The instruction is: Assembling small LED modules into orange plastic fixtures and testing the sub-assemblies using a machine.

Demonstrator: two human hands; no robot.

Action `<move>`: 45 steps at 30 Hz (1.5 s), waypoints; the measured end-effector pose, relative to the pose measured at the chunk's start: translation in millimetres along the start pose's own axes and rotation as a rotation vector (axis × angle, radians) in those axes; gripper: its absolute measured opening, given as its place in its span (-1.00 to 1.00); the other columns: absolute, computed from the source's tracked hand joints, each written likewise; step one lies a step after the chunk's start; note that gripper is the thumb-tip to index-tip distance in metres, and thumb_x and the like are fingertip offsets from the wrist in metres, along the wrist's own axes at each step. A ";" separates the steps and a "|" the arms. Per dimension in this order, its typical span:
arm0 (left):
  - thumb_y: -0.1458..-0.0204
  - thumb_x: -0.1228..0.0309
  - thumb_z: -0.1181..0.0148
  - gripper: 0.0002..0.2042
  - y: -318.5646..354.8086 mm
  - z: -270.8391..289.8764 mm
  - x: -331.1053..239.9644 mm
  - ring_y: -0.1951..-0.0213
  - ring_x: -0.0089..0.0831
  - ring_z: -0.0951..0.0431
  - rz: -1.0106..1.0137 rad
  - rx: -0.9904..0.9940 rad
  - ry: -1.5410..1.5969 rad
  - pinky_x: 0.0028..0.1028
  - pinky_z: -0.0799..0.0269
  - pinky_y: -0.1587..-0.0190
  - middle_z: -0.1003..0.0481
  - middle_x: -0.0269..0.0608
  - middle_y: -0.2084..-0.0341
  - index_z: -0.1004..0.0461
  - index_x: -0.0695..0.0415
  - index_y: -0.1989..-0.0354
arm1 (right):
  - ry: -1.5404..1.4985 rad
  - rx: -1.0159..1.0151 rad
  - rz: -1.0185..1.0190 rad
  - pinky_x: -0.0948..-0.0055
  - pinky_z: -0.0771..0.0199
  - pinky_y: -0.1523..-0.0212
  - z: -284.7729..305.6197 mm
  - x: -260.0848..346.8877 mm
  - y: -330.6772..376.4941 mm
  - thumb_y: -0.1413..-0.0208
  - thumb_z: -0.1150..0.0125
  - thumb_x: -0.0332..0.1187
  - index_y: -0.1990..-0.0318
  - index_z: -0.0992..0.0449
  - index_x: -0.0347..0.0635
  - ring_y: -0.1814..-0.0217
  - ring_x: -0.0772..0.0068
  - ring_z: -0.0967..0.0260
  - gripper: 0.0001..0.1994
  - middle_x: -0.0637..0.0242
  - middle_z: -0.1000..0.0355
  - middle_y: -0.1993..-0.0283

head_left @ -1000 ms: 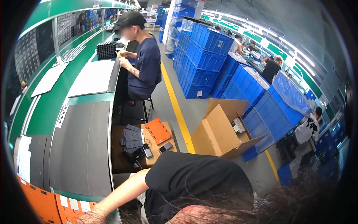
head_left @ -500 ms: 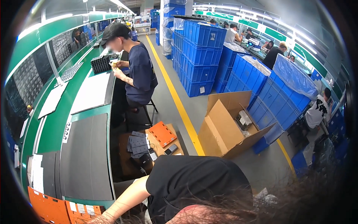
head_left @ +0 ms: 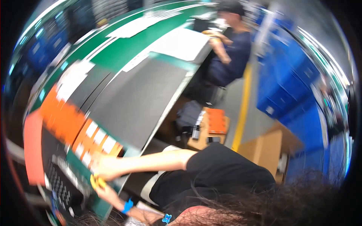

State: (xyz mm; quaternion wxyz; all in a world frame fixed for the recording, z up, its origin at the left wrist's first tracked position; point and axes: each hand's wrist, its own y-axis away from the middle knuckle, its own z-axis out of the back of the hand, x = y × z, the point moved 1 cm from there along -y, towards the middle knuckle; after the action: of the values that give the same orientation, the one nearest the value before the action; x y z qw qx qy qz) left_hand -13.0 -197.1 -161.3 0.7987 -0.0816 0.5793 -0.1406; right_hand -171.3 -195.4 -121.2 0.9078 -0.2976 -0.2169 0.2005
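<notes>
My right hand (head_left: 101,165), smeared by motion, is at the near end of an orange panel (head_left: 90,144) with several white paper pieces on it. Whether it grips anything does not show. Just below it is my left hand (head_left: 103,190), with something yellow at its fingers, perhaps finger covers, and a blue band (head_left: 128,205) round the wrist. Its fingers are blurred too, close to the right hand. A second orange panel (head_left: 62,115) adjoins the first on the green bench. Beside my hands lies a dark item with rows of white marks (head_left: 58,179).
A dark grey mat (head_left: 139,98) and white sheets (head_left: 181,43) cover the bench beyond. A co-worker (head_left: 233,52) sits farther along. To the right stand a small table with an orange tray (head_left: 217,120), an opened cardboard box (head_left: 260,148) and stacked blue crates (head_left: 283,86).
My view has swung left and down, blurring the picture. My left hand has come into sight, and my right hand now shows fully beside the orange panel.
</notes>
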 end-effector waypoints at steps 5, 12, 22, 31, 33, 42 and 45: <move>-0.18 0.56 -0.04 -0.66 -0.3 -31.9 -54.3 0.04 -0.36 -0.51 -0.010 0.061 -0.005 -0.38 -0.41 -0.05 -0.51 -0.01 0.05 -0.36 0.36 -0.14 | 0.002 -0.046 -0.066 -0.21 0.04 -0.35 39.6 2.1 36.2 0.06 -0.16 -0.28 0.02 -0.47 -0.28 -0.36 -0.25 -0.07 -0.58 -0.11 -0.29 -0.17; -0.12 0.57 -0.10 -0.69 9.1 -32.0 -66.7 0.26 -0.30 -0.52 0.021 -0.016 -0.176 -0.39 -0.45 0.17 -0.50 -0.05 0.25 -0.45 0.27 -0.06 | -0.279 0.309 -0.140 0.01 0.05 -0.42 104.3 29.5 90.9 -0.06 -0.24 -0.26 -0.15 -0.38 -0.24 -0.48 -0.04 0.06 -0.51 0.00 -0.08 -0.39; -0.09 0.42 -0.16 -0.83 -19.7 -39.6 -83.8 0.40 -0.06 -0.43 0.090 -0.029 -0.425 -0.23 -0.35 0.32 -0.42 0.02 0.48 -0.40 0.30 0.41 | -0.096 0.154 -0.082 0.25 -0.21 -0.26 84.8 25.6 125.0 0.05 -0.19 -0.39 0.01 -0.55 -0.12 -0.34 0.24 -0.25 -0.63 0.24 -0.34 -0.27; -0.09 0.49 -0.14 -0.86 -25.7 -52.4 -74.5 0.52 -0.13 -0.38 0.055 -0.015 -0.207 -0.31 -0.26 0.46 -0.37 -0.01 0.53 -0.38 0.31 0.43 | -0.017 0.115 -0.039 0.32 -0.24 -0.17 82.4 18.5 128.9 0.03 -0.24 -0.33 0.06 -0.58 -0.07 -0.25 0.27 -0.34 -0.68 0.26 -0.41 -0.19; -0.11 0.52 -0.12 -0.88 -23.0 -48.7 -75.5 0.55 -0.16 -0.35 0.003 -0.044 -0.212 -0.35 -0.25 0.48 -0.36 -0.02 0.54 -0.37 0.32 0.41 | -0.029 0.088 -0.035 0.32 -0.22 -0.18 81.4 21.2 128.6 0.03 -0.23 -0.32 0.04 -0.57 -0.07 -0.26 0.27 -0.33 -0.66 0.23 -0.40 -0.21; -0.09 0.52 -0.20 -0.89 -14.9 -48.0 -87.4 0.22 -0.03 -0.44 -0.394 -0.177 -0.343 -0.24 -0.40 0.13 -0.47 -0.02 0.29 -0.39 0.26 0.32 | -0.380 0.227 -0.072 0.16 -0.18 -0.26 105.0 23.3 113.1 0.01 -0.25 -0.34 -0.05 -0.49 -0.18 -0.30 0.12 -0.25 -0.59 0.18 -0.31 -0.27; -0.05 0.52 -0.24 -0.88 -0.8 -56.9 -104.3 0.20 -0.01 -0.45 -0.531 -0.196 -0.429 -0.20 -0.41 0.13 -0.47 -0.03 0.25 -0.40 0.23 0.32 | -0.725 0.180 -0.189 0.13 -0.29 -0.21 125.6 20.4 113.6 0.00 -0.30 -0.41 -0.08 -0.42 -0.26 -0.20 0.02 -0.32 -0.56 0.10 -0.36 -0.18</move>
State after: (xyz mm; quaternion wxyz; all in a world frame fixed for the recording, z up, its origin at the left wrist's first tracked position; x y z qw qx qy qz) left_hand -97.2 -162.7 -84.9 0.8263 -0.3331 0.3677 -0.2666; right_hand -245.6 -44.0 -95.3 0.8091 -0.1053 -0.5319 0.2266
